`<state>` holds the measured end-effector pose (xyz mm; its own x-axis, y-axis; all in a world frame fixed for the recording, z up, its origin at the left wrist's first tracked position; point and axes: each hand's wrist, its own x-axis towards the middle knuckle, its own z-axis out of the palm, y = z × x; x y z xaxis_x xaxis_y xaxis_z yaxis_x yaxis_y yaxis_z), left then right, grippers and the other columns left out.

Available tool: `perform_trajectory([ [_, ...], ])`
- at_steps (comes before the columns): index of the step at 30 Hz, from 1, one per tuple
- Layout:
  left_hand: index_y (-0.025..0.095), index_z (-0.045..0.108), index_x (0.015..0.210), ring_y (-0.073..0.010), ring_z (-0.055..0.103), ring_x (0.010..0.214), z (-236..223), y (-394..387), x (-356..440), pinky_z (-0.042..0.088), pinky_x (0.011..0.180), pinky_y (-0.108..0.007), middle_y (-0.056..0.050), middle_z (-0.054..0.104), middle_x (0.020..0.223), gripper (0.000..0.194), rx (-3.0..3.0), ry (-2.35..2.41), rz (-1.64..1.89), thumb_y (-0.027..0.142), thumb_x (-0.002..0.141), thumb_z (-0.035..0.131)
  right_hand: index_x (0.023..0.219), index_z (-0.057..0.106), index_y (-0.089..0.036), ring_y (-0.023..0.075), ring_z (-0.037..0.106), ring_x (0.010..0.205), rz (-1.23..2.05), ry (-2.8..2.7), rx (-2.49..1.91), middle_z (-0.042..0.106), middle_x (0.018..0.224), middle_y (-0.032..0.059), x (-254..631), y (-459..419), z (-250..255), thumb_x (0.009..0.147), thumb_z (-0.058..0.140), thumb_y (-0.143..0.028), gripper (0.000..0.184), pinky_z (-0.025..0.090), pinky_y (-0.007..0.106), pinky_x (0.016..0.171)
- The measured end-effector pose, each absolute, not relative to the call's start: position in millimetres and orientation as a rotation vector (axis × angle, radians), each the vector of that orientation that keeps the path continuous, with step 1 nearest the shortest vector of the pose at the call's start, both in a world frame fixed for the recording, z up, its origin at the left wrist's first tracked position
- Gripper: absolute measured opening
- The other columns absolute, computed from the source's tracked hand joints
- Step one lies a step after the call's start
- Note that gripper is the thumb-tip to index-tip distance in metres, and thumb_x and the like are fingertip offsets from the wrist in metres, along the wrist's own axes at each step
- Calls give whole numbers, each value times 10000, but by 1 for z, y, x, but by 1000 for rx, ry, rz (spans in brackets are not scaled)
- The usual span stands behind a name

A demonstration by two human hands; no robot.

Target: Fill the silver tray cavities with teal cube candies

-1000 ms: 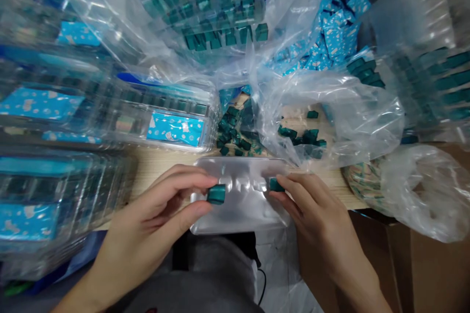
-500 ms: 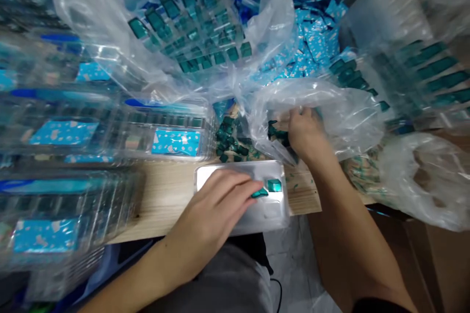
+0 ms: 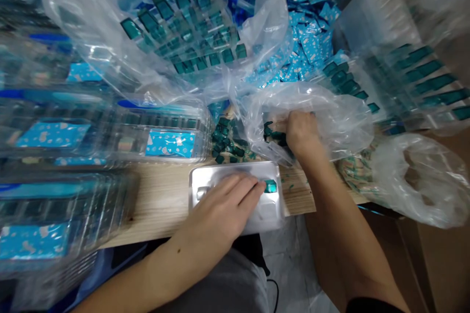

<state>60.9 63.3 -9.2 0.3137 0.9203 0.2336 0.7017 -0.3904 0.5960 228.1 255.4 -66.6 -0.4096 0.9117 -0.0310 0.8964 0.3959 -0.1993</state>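
My left hand point(image 3: 223, 205) lies across a shiny transparent blister tray point(image 3: 268, 211), its fingertips against a small teal block point(image 3: 270, 186) sitting in a tray hollow. Any second block under those fingers is hidden. My right hand point(image 3: 303, 132) reaches into a transparent plastic bag point(image 3: 330, 122), beside a few loose teal blocks point(image 3: 272, 132). Its fingertips are hidden by the plastic, so I cannot tell whether they grip anything. A heap of teal blocks point(image 3: 225, 139) lies on the wooden board just beyond the tray.
Stacked transparent trays with blue cards point(image 3: 169, 144) fill the left side. Bagged teal-filled trays point(image 3: 187, 29) and blue printed sachets point(image 3: 308, 39) crowd the back. A crumpled bag point(image 3: 414, 181) and cardboard box point(image 3: 444, 264) sit right, past the wooden board point(image 3: 157, 205).
My right hand has left the tray and gone into the plastic bag. My left hand has moved onto the tray, and a teal block now sits in its hollow.
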Motion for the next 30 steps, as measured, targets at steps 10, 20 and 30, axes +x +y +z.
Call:
perform_trajectory([
  [10,164,587,1229,-224,653,1098,-12,64,57,570,927,-375,-109,674,1185,284,2028,1482,928,137,987,441,921,673,-200,292,664,972,375,-2397,-1370,691,1035,126,231,196,2,916,502,-132,183,545,442,819],
  [20,267,574,1158,-132,636,1094,8,63,57,538,964,-255,-7,673,1115,258,1603,1429,1287,140,933,580,897,716,-306,176,718,834,1380,-1814,-1036,753,877,-30,231,129,29,856,694,-175,140,606,306,739],
  [30,205,594,1165,-162,654,1006,5,53,26,542,886,-279,-36,683,1076,225,1956,1536,815,143,964,515,1244,628,-153,404,629,1133,449,-2511,-1653,580,1318,219,236,223,-30,783,648,-69,469,521,540,914],
])
